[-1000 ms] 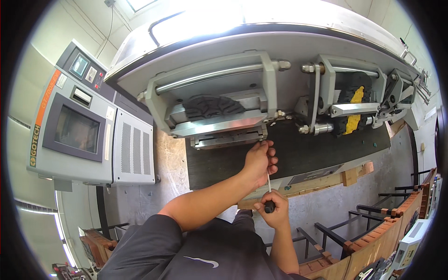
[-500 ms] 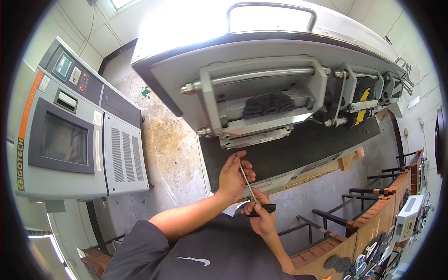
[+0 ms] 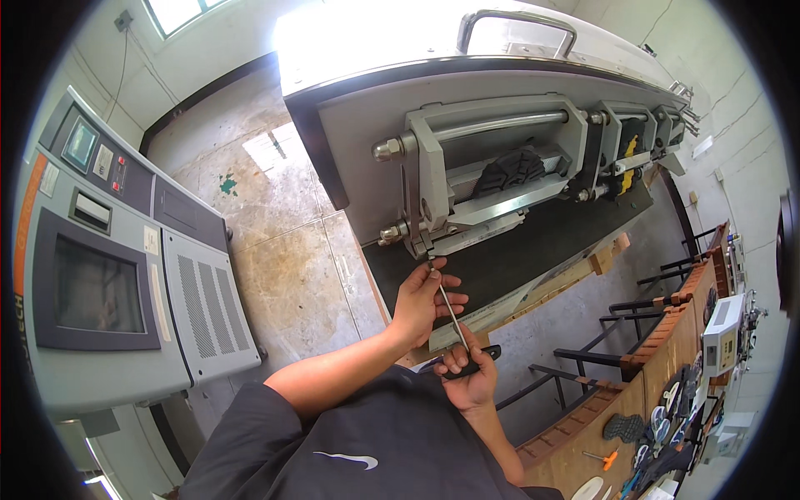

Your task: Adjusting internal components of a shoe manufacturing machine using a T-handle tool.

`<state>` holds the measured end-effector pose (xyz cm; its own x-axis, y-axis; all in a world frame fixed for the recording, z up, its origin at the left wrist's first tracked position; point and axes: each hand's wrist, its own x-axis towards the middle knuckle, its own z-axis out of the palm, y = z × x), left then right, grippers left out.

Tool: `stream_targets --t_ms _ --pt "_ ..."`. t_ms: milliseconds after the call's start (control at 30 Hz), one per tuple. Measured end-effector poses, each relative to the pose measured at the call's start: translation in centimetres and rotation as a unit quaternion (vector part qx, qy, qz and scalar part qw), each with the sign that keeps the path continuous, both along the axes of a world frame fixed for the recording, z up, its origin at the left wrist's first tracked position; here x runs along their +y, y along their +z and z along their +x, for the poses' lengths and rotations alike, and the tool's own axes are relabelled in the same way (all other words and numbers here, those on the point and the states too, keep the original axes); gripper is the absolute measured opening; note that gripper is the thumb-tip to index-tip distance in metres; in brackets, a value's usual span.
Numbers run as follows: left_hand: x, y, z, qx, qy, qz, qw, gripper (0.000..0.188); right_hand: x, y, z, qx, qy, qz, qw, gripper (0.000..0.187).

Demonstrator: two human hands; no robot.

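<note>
Gripping tool handle (image 3: 484, 358): right fingers (image 3: 451, 362) | left fingers (image 3: 453, 297): pinching shaft (image 3: 452, 315) | ahead: metal clamp (image 3: 508, 202) | left: grey cabinet (image 3: 158, 275)

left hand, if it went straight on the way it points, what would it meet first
Most likely the metal clamp, at its lower left end, which appears just beyond the left hand; depth is unclear, so any gap can't be judged.

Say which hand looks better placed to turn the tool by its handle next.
Likely the right hand: it holds the black handle, while the left hand pinches the thin shaft near its far end, close to the metal clamp.
</note>
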<state>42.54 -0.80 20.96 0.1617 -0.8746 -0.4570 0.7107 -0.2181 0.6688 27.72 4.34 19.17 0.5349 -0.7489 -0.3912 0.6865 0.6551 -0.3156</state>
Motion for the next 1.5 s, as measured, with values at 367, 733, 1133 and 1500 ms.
stream_targets --t_ms 367,733,1133,1500 --pt "-0.1 -0.4 0.2 0.002 -0.011 -0.025 1.000 0.029 0.3 0.3 0.3 -0.051 -0.010 0.069 0.996 0.044" --pt "0.0 -0.5 0.4 0.013 -0.014 -0.009 1.000 0.027 0.4 1.6 0.4 -0.119 -0.005 0.160 0.980 0.041" --pt "0.1 0.6 0.7 0.020 -0.045 -0.002 0.999 0.026 0.9 1.3 0.4 -0.106 -0.010 0.136 0.985 0.043" --pt "-0.6 0.0 1.1 0.025 -0.046 0.001 0.999 0.026 0.1 1.5 0.7 -0.231 -0.041 0.261 0.936 0.040"
